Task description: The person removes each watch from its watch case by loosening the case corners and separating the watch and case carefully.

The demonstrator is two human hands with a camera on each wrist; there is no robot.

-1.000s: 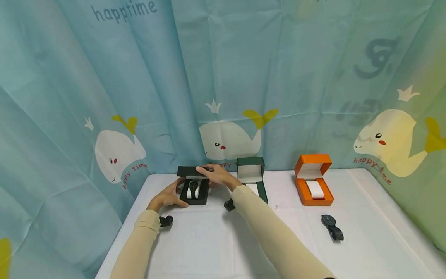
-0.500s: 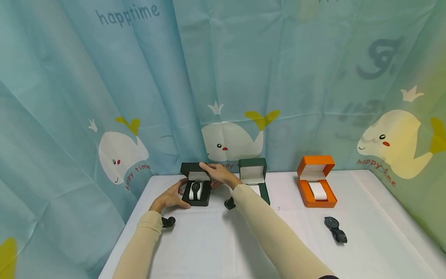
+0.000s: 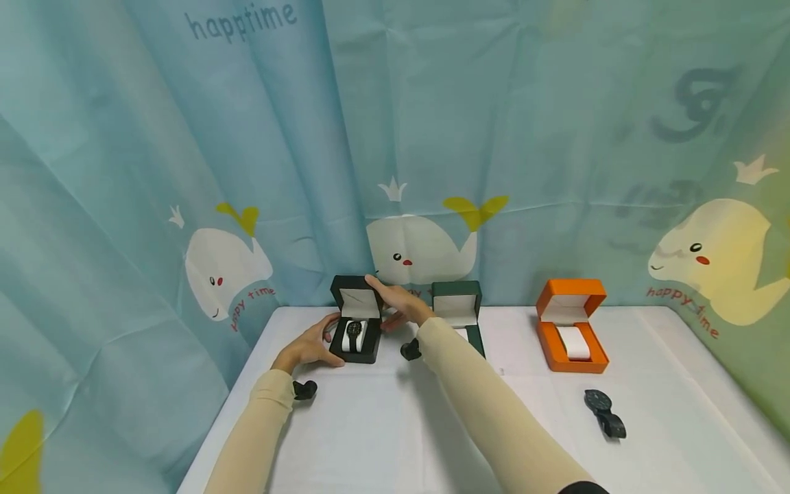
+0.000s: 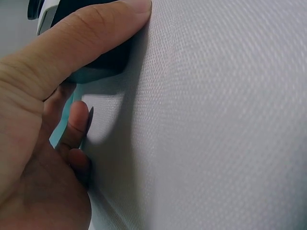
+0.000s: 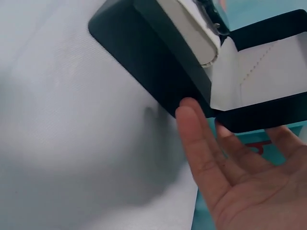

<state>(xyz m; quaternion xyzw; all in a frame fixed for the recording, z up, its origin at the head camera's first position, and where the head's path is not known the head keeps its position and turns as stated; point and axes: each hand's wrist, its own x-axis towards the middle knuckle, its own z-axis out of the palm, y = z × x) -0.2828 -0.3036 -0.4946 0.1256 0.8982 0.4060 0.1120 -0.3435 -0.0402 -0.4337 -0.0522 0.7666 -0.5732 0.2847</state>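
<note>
A black watch box [image 3: 372, 343] stands at the table's left rear with its lid [image 3: 359, 303] raised. Inside, a black wristwatch [image 3: 354, 331] is wrapped round a white cushion. My left hand [image 3: 310, 346] holds the box's left side, thumb at the front lower corner; in the left wrist view the thumb [image 4: 96, 31] lies along the box [image 4: 108, 64]. At the right, my right hand [image 3: 401, 303] touches the lid's upper corner. In the right wrist view its extended fingers [image 5: 196, 139] touch the box's side near the hinge, others reaching behind the lid [image 5: 268, 115].
A green watch box [image 3: 455, 312] stands open at the right, partly hidden by my right sleeve. Farther right is an open orange watch box [image 3: 552, 350] with a white cushion. A dark wristwatch [image 3: 605, 414] lies in front of it. A whale-print curtain [image 3: 407, 137] hangs behind the table.
The black box's lid has swung back from partly raised to widely open, my right hand rising with it. My left hand stays at the box. The whole view has shifted slightly.
</note>
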